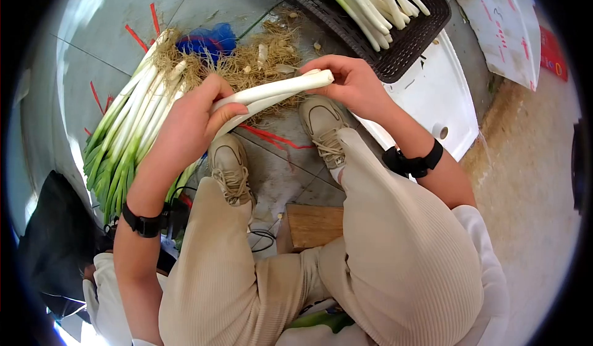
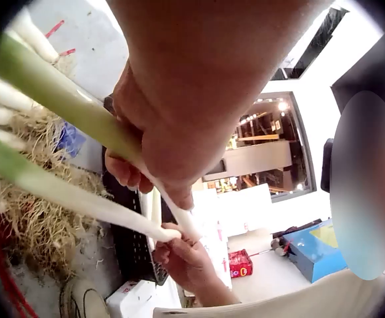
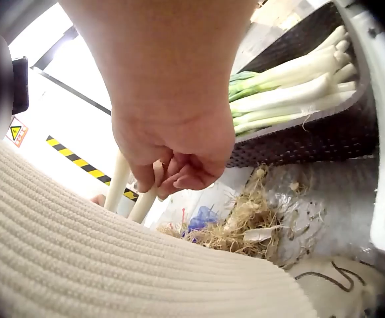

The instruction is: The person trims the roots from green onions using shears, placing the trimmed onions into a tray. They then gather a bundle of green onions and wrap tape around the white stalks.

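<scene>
Two white leek stalks (image 1: 272,91) lie across both hands above the shoes. The left hand (image 1: 196,108) grips them round their middle; in the left wrist view the left hand (image 2: 172,139) has its fingers curled over the thicker stalk (image 2: 80,109), its leaf end green. The right hand (image 1: 355,83) pinches the stalks near their white, rootless ends. In the right wrist view the right hand (image 3: 179,146) has its thumb and fingers bent at a stalk (image 3: 143,204), the other stalk alongside. The left hand's fingers are partly hidden in the head view.
A bundle of rooted leeks (image 1: 133,108) lies at the left, beside cut roots (image 1: 272,56) and blue netting (image 1: 213,39). A dark basket (image 1: 426,40) holds trimmed leeks over a white tray (image 1: 448,87). A wooden block (image 1: 315,225) sits between the legs; red ties lie on the floor.
</scene>
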